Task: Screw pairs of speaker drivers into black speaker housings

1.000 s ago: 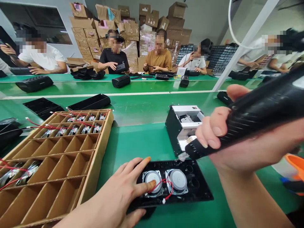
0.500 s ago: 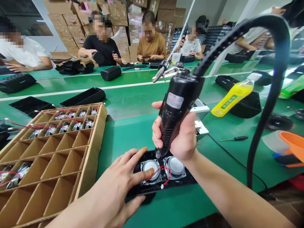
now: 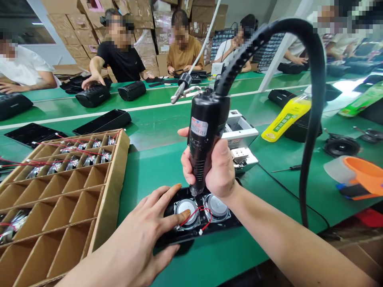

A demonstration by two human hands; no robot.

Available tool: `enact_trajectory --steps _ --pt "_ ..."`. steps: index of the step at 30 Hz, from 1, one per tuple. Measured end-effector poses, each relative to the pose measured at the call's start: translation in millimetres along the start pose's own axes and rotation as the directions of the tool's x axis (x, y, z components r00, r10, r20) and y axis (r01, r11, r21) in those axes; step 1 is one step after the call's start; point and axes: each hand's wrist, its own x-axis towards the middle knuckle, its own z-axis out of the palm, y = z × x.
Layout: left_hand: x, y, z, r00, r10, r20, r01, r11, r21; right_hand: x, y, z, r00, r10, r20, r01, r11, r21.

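My right hand [image 3: 220, 169] is wrapped around a black electric screwdriver [image 3: 206, 127], held nearly upright. Its tip meets the upper right corner of the left speaker driver [image 3: 182, 207]. That driver and a second speaker driver [image 3: 216, 207] sit side by side in a black speaker panel [image 3: 176, 239] on the green bench. Red wires [image 3: 206, 227] with a white plug lie across them. My left hand [image 3: 152, 223] lies spread over the panel's left end, one fingertip on the left driver and the thumb by the near edge.
On the left stands a divided cardboard box [image 3: 98, 215] with speaker drivers in some cells. Behind the screwdriver is a white device [image 3: 241, 131]. To the right are a yellow bottle [image 3: 287, 117], a small screwdriver [image 3: 287, 168] and an orange container [image 3: 363, 175]. Several co-workers sit opposite.
The view has shifted slightly. My right hand and the electric screwdriver have moved a little, its tip now at the driver's corner. A co-worker's hand has set a black speaker on the far bench.
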Motion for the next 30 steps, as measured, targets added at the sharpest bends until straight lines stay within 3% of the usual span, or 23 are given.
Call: enact_trajectory --steps 11,17,23,30 --pt "0 3 -3.1 1.0 0.008 -0.023 -0.007 0.999 0.04 -3 4 -1 0.998 0.029 0.053 -0.031 0.999 0.028" --pt "-2 3 2.4 0.995 -0.033 -0.094 0.039 0.997 0.06 -4 8 -1 0.993 0.053 0.107 -0.058 0.997 0.046" --pt "-2 -6 7.8 0.994 0.04 -0.098 -0.034 0.997 0.067 -8 12 -1 0.989 0.062 0.137 -0.072 0.995 0.069" --pt "0 -3 -1.4 0.996 0.037 -0.085 -0.031 0.997 0.075 -9 18 -4 0.991 0.055 0.122 -0.061 0.997 0.051"
